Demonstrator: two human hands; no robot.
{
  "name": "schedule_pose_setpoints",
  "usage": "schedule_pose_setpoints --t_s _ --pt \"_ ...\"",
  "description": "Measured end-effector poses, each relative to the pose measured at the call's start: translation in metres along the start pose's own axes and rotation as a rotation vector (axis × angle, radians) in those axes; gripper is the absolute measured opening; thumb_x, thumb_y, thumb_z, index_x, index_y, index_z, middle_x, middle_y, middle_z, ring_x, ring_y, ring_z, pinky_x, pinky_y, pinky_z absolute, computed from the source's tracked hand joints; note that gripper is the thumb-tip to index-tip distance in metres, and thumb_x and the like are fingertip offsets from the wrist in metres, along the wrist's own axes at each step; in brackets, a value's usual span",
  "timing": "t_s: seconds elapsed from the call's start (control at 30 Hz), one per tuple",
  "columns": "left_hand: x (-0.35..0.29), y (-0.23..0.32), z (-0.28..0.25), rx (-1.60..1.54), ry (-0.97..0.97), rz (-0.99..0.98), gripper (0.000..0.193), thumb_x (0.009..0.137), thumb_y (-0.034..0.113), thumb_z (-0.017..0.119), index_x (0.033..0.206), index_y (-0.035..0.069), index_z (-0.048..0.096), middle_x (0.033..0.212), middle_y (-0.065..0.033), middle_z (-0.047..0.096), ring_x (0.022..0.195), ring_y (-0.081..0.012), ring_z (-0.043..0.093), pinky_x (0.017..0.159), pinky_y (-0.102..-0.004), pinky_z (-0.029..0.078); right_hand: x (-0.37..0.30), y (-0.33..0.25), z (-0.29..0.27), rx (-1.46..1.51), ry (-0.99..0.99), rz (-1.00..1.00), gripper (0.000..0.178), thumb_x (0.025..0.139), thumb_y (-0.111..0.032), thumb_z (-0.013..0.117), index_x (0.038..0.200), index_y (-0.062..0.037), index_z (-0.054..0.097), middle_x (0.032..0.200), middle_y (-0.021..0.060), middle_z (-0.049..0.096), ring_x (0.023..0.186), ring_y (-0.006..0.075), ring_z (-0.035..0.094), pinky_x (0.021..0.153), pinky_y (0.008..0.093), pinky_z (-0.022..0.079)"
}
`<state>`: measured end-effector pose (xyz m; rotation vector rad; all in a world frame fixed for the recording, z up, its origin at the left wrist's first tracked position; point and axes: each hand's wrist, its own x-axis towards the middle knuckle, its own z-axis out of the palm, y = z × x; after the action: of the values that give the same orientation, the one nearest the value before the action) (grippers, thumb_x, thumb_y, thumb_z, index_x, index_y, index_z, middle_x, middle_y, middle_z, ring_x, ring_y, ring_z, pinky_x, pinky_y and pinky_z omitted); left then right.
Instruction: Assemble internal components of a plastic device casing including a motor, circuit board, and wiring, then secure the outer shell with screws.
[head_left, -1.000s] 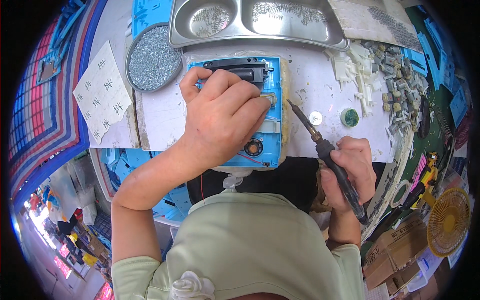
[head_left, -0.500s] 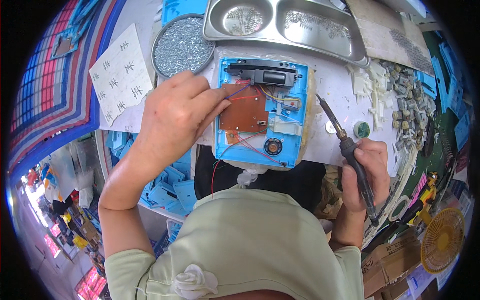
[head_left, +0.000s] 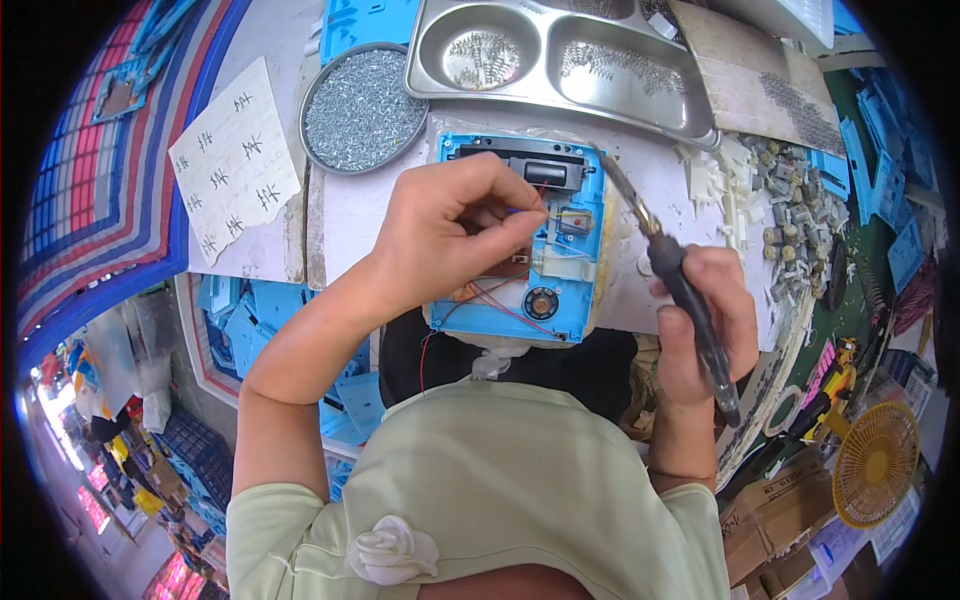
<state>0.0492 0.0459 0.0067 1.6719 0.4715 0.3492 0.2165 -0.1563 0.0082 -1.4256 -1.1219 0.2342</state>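
A blue plastic casing (head_left: 465, 318) lies open in front of me, with a black roller-like part (head_left: 545, 173), a small motor (head_left: 575, 222) and a round speaker (head_left: 541, 303) inside. Over its middle, my left hand (head_left: 440, 225) is closed in a pinch on thin wires (head_left: 543, 190), red and blue near the fingertips. Most of the brown circuit board is hidden under this hand. My right hand (head_left: 715, 315) grips a soldering iron (head_left: 690, 300) by its black handle. The iron points up and left, its tip by the casing's upper right corner.
Behind the casing stand a round tray of screws (head_left: 365, 110) and a steel compartment tray (head_left: 560, 85) of small metal parts. White plastic pieces and small motors (head_left: 795, 230) are heaped at right. A marked paper sheet (head_left: 235, 165) lies left; a yellow fan (head_left: 877, 465) stands lower right.
My left hand has moved right across the casing, now covering much of the board. The soldering iron has moved up and left, its tip closer to the casing.
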Motion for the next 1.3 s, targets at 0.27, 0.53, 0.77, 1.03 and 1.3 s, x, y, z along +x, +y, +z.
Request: schedule_pose_setpoints --t_s 0.27,0.53,0.77,1.03,1.3 --pt "0.003 0.010 0.001 -0.175 0.110 -0.221 0.008 0.094 0.002 0.073 0.100 -0.003 0.072 0.085 -0.0061 0.074 0.072 -0.0081 0.070 0.066 -0.0215 0.057 0.046 -0.003 0.048 0.013 -0.074 0.137 0.052 0.081 0.003 0.078 0.131 -0.0023 0.063 0.108 0.0132 0.070 0.095 0.0212 0.072 0.084 0.0288 0.056" --pt "0.002 0.007 0.003 0.316 0.136 0.105 0.010 0.090 0.005 0.075 0.097 -0.002 0.075 0.081 -0.0061 0.073 0.067 -0.0082 0.068 0.060 -0.0231 0.055 0.052 0.006 0.075 -0.027 -0.075 0.005 0.051 0.081 0.008 0.074 0.130 -0.0039 0.065 0.101 0.0122 0.069 0.087 0.0215 0.069 0.077 0.0301 0.055" --pt "-0.003 0.006 -0.004 0.083 0.130 -0.029 0.008 0.091 0.003 0.073 0.096 -0.003 0.074 0.082 -0.0071 0.071 0.064 -0.0087 0.063 0.059 -0.0235 0.052 0.048 0.013 0.078 0.023 -0.043 0.073 0.051 0.080 0.011 0.073 0.128 -0.0033 0.065 0.101 0.0128 0.069 0.086 0.0214 0.069 0.077 0.0299 0.055" --pt "-0.005 -0.002 -0.004 0.286 0.227 0.190 0.007 0.086 0.003 0.075 0.091 -0.001 0.073 0.100 -0.0072 0.061 0.084 -0.0133 0.060 0.069 -0.0262 0.048 0.046 0.014 0.079 -0.093 -0.068 -0.087 0.050 0.078 0.011 0.076 0.125 -0.0033 0.067 0.102 0.0124 0.069 0.089 0.0225 0.069 0.078 0.0309 0.055" --pt "-0.001 -0.007 0.001 0.450 0.224 0.197 0.011 0.078 0.004 0.078 0.084 0.000 0.070 0.094 -0.0079 0.052 0.082 -0.0200 0.056 0.072 -0.0292 0.047 0.036 0.004 0.006 -0.231 -0.039 -0.176 0.037 0.078 -0.001 0.083 0.112 -0.0016 0.068 0.086 0.0099 0.065 0.082 0.0260 0.058 0.070 0.0365 0.047"
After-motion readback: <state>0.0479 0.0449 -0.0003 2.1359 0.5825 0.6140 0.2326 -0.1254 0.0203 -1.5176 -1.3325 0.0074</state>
